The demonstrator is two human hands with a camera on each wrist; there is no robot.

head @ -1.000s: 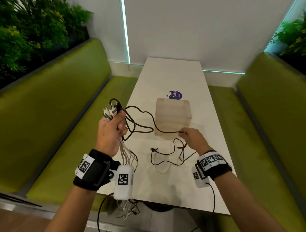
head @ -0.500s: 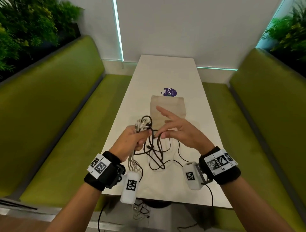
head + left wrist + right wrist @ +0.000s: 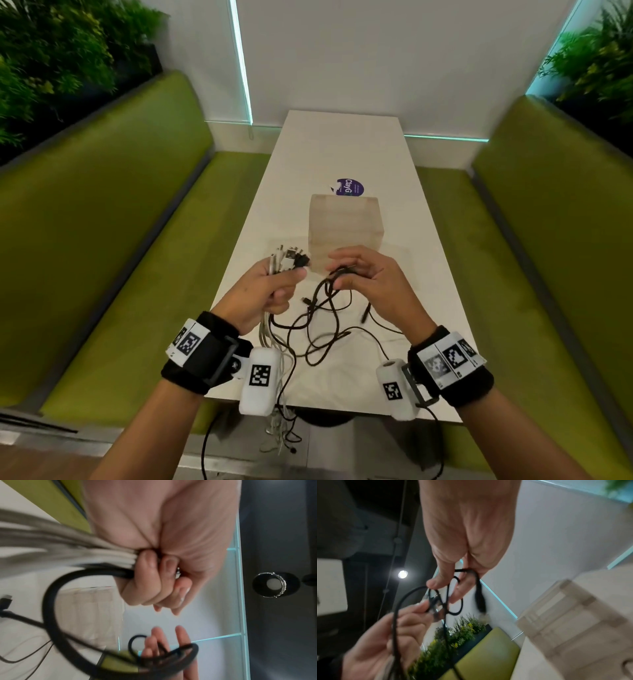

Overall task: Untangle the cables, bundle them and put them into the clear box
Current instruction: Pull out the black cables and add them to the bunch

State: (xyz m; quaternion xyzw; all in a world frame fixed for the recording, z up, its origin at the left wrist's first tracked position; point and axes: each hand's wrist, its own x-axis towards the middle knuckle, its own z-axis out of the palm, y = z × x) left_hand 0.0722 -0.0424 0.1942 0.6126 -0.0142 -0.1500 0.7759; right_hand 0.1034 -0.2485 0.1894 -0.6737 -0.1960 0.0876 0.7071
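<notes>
Cables (image 3: 318, 318) hang between both hands above the near end of the table (image 3: 342, 147). The left hand (image 3: 263, 294) is closed in a fist round a bunch of white and black cables, fingers (image 3: 150, 574) curled tight and pressed together, with the plug ends (image 3: 289, 258) fanning out just above its thumb and the white strands (image 3: 274, 346) trailing down below the fist past the table edge. The right hand (image 3: 370, 284), just beside the left, pinches a loop of black cable (image 3: 453, 595) between thumb and fingers (image 3: 460, 588), the remaining fingers loosely spread; further black loops droop from that pinch onto the tabletop under both hands, and one loose plug (image 3: 365, 313) dangles below the right palm. The clear box (image 3: 344, 229) stands on the table just beyond the fingertips of both hands, apart from them, nothing visible inside it. A purple sticker (image 3: 349, 186) lies on the table behind the box.
</notes>
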